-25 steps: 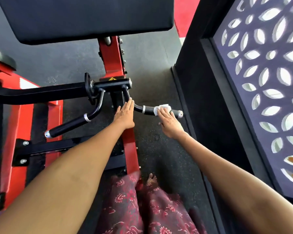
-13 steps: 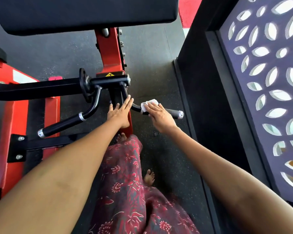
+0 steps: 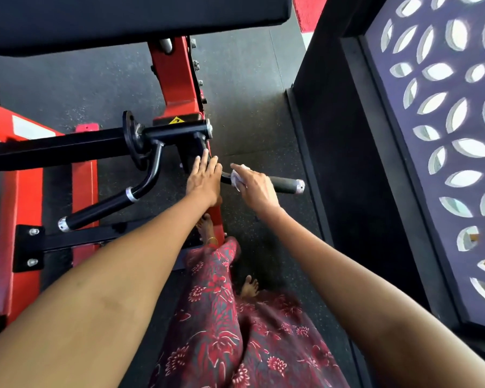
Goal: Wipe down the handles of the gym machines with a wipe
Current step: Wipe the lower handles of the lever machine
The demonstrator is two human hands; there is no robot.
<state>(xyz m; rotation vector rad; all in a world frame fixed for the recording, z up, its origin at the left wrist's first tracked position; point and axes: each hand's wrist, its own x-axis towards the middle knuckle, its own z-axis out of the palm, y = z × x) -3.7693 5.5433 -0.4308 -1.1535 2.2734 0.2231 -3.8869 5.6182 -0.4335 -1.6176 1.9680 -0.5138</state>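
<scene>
A red and black gym machine has two black handles with silver end caps. The right handle (image 3: 284, 182) sticks out to the right. My right hand (image 3: 254, 189) is wrapped over its inner end and holds a white wipe (image 3: 238, 179) against the bar. My left hand (image 3: 203, 179) lies flat with straight fingers on the black bar just left of that handle, beside the red upright (image 3: 177, 79). The left handle (image 3: 95, 210) slants down to the left, untouched.
A black padded seat (image 3: 123, 18) hangs over the top of the view. A black wall base and a perforated patterned screen (image 3: 445, 135) close off the right side. Dark rubber floor (image 3: 249, 93) lies around the machine. My patterned skirt and bare feet are below.
My right hand slid the wipe leftward along the right handle, from near its middle to its inner end. My left hand stayed on the bar. The camera moved closer.
</scene>
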